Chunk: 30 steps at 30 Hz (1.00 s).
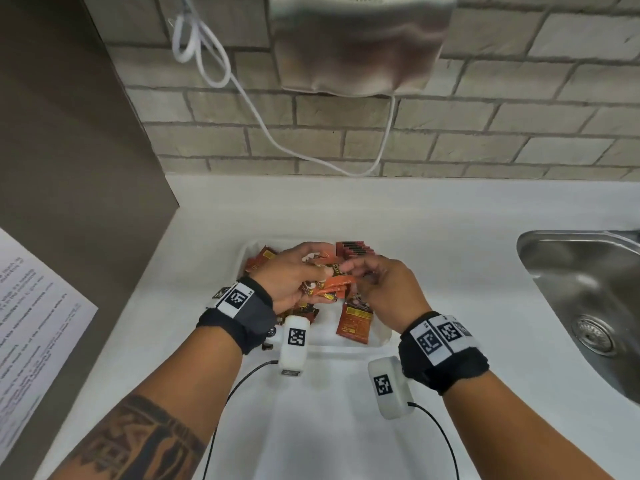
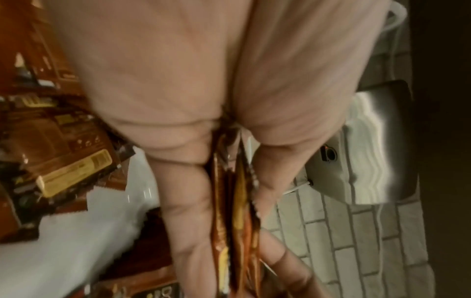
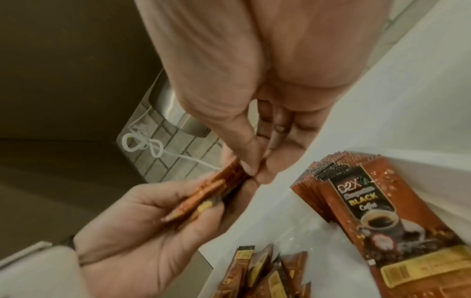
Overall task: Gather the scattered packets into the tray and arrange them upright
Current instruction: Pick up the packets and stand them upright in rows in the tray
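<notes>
- Head view: a small stack of coffee sachets is held above the white tray on the white desk. The left hand is curled round the stack, and the right hand meets its right end with the fingers drawn together. An upright row of sachets is seen at the far right of the tray, a loose sachet lies flat at the near right, and more loose ones lie under the left hand. A steel sink is set at the right.
- Left wrist view: the stack is seen edge-on, clamped between thumb and fingers, which the head view does not show. Loose sachets lie flat at the left, badly blurred.
- Right wrist view: the right thumb and forefinger are pinched on the end of the stack, a grip hidden from the head. The print "BLACK Coffee" can be read on the front sachet of the upright row.
- For this step, it is judged that the edges should be squared while the stack is pinched from both ends. It should then be lowered on end against the upright row, so that nothing topples.
</notes>
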Motion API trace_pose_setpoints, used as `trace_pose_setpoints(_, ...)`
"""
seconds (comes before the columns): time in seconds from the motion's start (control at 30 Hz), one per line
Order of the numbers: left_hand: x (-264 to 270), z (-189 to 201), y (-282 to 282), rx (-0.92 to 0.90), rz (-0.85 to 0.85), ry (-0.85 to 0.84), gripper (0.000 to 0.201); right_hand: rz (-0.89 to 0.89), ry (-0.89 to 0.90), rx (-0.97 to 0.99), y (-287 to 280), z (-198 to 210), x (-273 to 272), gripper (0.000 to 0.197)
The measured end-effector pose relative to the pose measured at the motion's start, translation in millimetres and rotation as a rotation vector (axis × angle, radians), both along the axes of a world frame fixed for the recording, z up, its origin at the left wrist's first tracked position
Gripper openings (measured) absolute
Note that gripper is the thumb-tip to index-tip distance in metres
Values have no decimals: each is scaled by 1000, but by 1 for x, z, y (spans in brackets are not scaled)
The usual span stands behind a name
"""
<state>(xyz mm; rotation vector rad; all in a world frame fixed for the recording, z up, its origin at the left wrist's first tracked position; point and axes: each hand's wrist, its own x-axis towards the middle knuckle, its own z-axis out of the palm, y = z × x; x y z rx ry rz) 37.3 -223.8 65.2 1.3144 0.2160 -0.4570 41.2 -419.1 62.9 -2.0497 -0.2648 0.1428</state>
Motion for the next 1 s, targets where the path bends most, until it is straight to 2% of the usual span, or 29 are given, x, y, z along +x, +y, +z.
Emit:
trace_pose_setpoints(0.1, 3, -5, 5, 280, 84, -13, 42, 44, 35, -202, -9, -3, 2, 32)
trace_pose_setpoints(0.17, 3, -9, 10, 458, 67, -3, 40, 213, 86, -486, -8, -4, -2, 21)
trace_pose_setpoints(0.2, 3, -10, 12, 509, 36, 4, 38, 325, 104, -664, -4, -4, -7, 22)
trace_pose_setpoints(0.27, 5, -15, 15, 643, -53, -30, 38, 449, 149, -872, 3, -10, -16, 39)
trace_pose_setpoints(0.33, 9, -18, 15, 785, -144, -93, 38, 473, 191, -968, 8, -18, -20, 63)
trace_pose_setpoints(0.4, 14, -20, 12, 839, -252, -102, 37, 510, 171, -1057, 9, -27, -24, 80)
trace_pose_setpoints(0.5, 20, -18, 5, 923, -491, -115, 37, 510, 141, -1073, 9, -35, -26, 85)
trace_pose_setpoints(0.67, 32, -11, -17, 958, -704, -161, 29, 506, 121, -1047, 8, -45, -22, 91)
trace_pose_setpoints(0.83, 46, -11, -31, 949, -834, -195, 24, 532, 123, -1028, 4, -45, -21, 88)
trace_pose_setpoints(1.0, 56, -15, -29, 921, -950, -136, 31, 576, 116, -1039, 0, -39, -21, 86)
